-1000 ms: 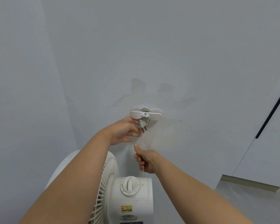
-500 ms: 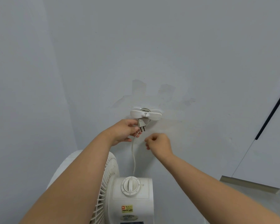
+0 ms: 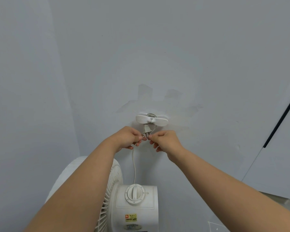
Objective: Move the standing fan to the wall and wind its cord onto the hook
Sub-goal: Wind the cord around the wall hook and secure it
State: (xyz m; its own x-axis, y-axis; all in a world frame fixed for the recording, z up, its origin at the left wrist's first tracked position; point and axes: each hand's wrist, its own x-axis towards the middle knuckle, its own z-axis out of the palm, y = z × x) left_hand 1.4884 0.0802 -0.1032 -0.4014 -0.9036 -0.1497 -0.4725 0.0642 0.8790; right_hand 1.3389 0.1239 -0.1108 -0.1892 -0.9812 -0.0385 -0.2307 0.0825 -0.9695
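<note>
The white standing fan [image 3: 137,205] stands against the wall, its motor housing and round dial just below my arms. A white winged hook [image 3: 151,120] is stuck on the wall above it. The white cord [image 3: 133,164] rises from behind the fan to the hook, and its plug [image 3: 147,130] hangs prongs down under the hook. My left hand [image 3: 127,138] pinches the cord right beside the plug. My right hand [image 3: 166,139] has its fingertips at the plug's prongs from the right side.
The grey wall [image 3: 157,56] meets another wall in a corner at the left [image 3: 60,81]. A white door or cabinet panel [image 3: 278,148] with a long black handle [image 3: 281,119] stands at the right. Floor shows at the lower right.
My right hand let go of the cord lower down and rose to the plug under the hook. The left hand stayed by the plug and shifted slightly down.
</note>
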